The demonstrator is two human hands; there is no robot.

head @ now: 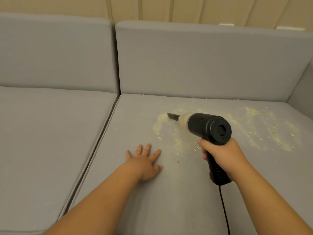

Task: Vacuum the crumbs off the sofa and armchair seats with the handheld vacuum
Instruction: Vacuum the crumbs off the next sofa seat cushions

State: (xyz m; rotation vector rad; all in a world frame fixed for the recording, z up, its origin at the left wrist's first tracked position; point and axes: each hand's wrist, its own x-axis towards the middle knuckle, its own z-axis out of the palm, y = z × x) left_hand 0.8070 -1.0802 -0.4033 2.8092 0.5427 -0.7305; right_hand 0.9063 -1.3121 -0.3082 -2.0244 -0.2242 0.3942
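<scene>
My right hand grips the handle of a black handheld vacuum, whose narrow nozzle points left and touches the grey sofa seat cushion. Pale yellow crumbs lie scattered over the middle and right of that cushion, with a denser patch around the nozzle tip. My left hand lies flat on the same cushion, fingers spread, to the left of the crumbs. The vacuum's black cord hangs from the handle toward the bottom edge.
A second grey seat cushion lies to the left, split from the first by a seam. Grey back cushions rise behind both seats. The sofa arm closes the right side. A beige panelled wall stands behind.
</scene>
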